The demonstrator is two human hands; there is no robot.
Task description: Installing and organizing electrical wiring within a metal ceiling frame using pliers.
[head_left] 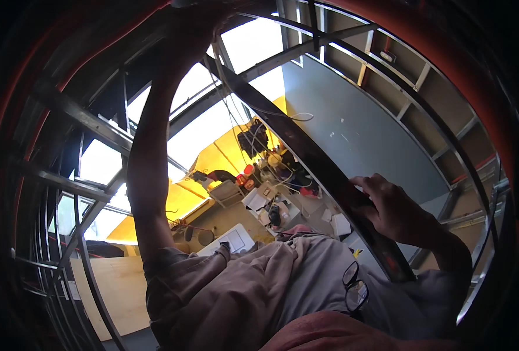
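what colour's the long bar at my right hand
In the head view, the bar looks nearly black.

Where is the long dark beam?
In the head view, the beam slants from upper centre to lower right, touching the right hand, ending near the eyeglasses.

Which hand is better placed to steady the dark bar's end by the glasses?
Right, probably: the right hand is on the bar, nearer the glasses, while the left arm stretches toward the bar's opposite end.
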